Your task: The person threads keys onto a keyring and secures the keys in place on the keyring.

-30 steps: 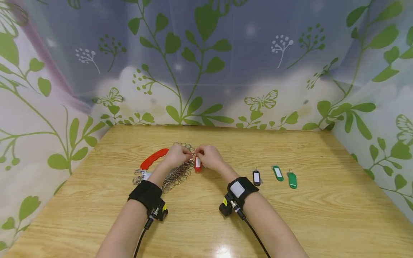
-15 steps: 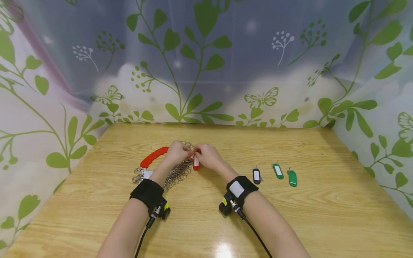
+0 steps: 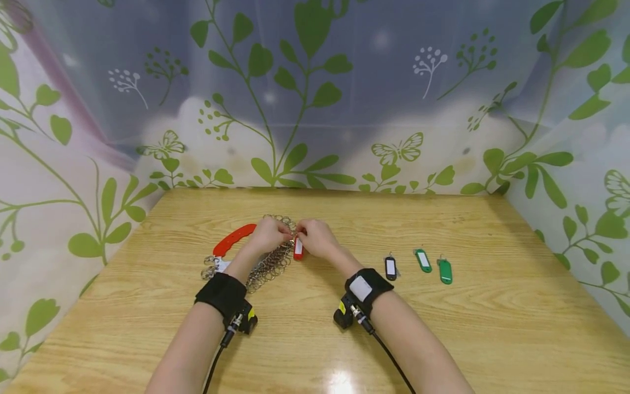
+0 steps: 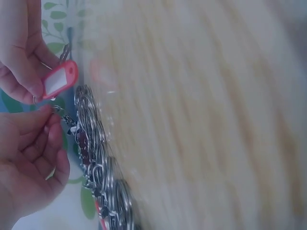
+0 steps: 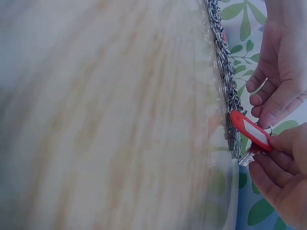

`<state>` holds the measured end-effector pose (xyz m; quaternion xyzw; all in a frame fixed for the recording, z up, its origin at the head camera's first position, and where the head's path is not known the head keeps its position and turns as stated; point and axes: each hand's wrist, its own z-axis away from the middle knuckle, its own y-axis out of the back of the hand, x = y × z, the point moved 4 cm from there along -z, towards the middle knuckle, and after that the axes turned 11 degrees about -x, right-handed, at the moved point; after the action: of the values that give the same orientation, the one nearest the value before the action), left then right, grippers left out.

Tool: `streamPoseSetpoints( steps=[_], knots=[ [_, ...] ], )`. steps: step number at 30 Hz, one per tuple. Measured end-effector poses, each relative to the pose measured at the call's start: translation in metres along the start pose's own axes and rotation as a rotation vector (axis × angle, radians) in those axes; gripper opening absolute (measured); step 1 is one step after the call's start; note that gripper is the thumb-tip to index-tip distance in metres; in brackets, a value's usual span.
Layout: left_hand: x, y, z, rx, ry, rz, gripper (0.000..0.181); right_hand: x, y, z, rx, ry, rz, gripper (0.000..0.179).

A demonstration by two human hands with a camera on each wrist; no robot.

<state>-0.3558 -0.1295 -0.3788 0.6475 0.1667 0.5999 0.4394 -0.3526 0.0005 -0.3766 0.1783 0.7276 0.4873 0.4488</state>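
My right hand (image 3: 317,239) pinches a red key tag (image 3: 298,249) at its ring end, above the table. A white label shows on the tag, and a metal key (image 5: 247,157) hangs beside it in the right wrist view. My left hand (image 3: 269,235) faces it, thumb and forefinger pinching a small metal ring (image 4: 57,109) close to the tag's ring. Below the left hand lies a bunch of linked metal rings (image 3: 269,272), partly hidden by that arm. A red curved handle (image 3: 233,239) with metal clasps (image 3: 210,268) lies to its left.
To the right on the wooden table (image 3: 443,339) lie a black key tag (image 3: 390,268) and two green key tags, one showing a white label (image 3: 423,260) and one mostly plain (image 3: 445,272). A leaf-patterned curtain (image 3: 315,109) encloses the back and sides.
The red key tag and my right hand have shifted slightly left, closer to my left hand and the metal rings. The fingertips of both hands stay close together.
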Motion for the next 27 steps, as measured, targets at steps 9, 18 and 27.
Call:
streamPoseSetpoints(
  steps=[9, 18, 27],
  knots=[
    [0.0031, 0.0017, 0.0018, 0.029, 0.063, 0.026, 0.014, -0.0043, -0.0037, -0.0005, -0.018, 0.047, 0.098, 0.012],
    [0.0014, -0.0045, 0.0027, -0.006, -0.013, 0.02, 0.011, 0.0039, -0.0044, -0.0007, -0.039, -0.058, 0.001, 0.014],
    [0.0014, -0.0036, 0.0003, -0.012, 0.048, 0.037, 0.014, -0.0018, -0.0015, 0.0008, -0.021, 0.014, 0.086, 0.011]
  ],
)
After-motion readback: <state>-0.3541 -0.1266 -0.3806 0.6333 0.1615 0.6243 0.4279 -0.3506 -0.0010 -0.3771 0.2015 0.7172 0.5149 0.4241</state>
